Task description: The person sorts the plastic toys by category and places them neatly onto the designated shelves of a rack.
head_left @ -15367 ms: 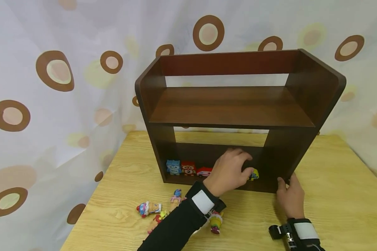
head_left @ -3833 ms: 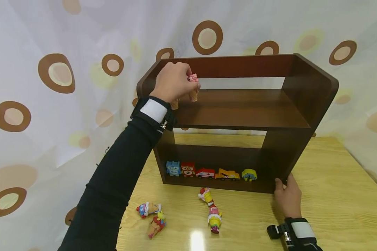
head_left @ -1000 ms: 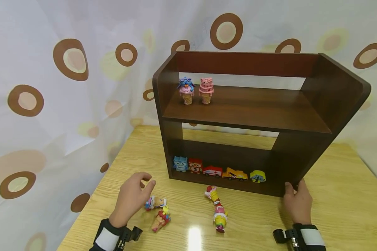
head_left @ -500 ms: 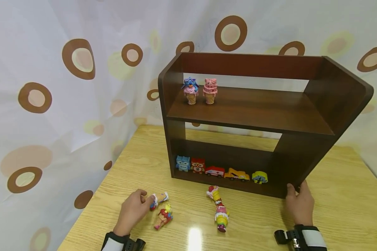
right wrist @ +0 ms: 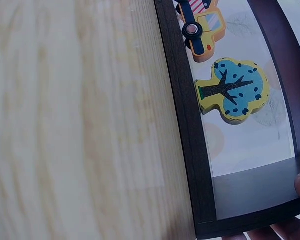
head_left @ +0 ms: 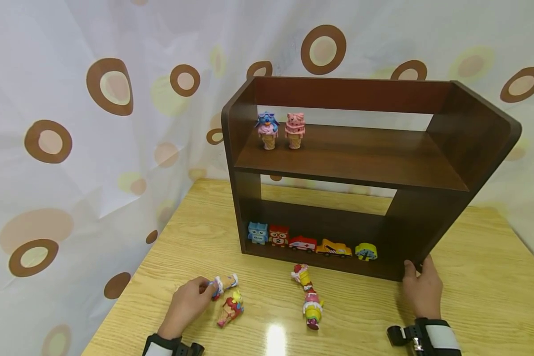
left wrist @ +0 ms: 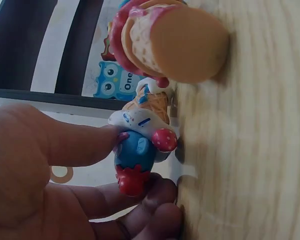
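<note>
My left hand [head_left: 188, 302] is low at the table's left, its thumb and fingers pinching a blue-headed ice-cream cone figurine [left wrist: 135, 145] that lies on its side. Beside it lies a red-topped cone figurine [head_left: 231, 309]. My right hand [head_left: 422, 289] grips the lower right side of the dark wooden shelf [head_left: 351, 179], thumb inside and fingers outside. Upright on the upper board are a blue-and-pink cone figurine [head_left: 268, 131] and a pink one [head_left: 295, 131]. Two more cone figurines, one pink-and-yellow [head_left: 313, 309] and one red-topped yellow [head_left: 302, 276], lie before the shelf.
Along the bottom board stand a blue owl block [head_left: 258, 233], a red owl block [head_left: 279, 236], a toy ambulance [head_left: 302, 244], a yellow toy truck [head_left: 333, 248] and a tree block [head_left: 366, 251]. A patterned cloth [head_left: 129, 143] hangs behind the wooden table [head_left: 356, 321].
Two cone figurines have gone from the table to the upper board. My left hand has come down to the blue-headed cone figurine and now pinches it. My right hand stays on the shelf's side.
</note>
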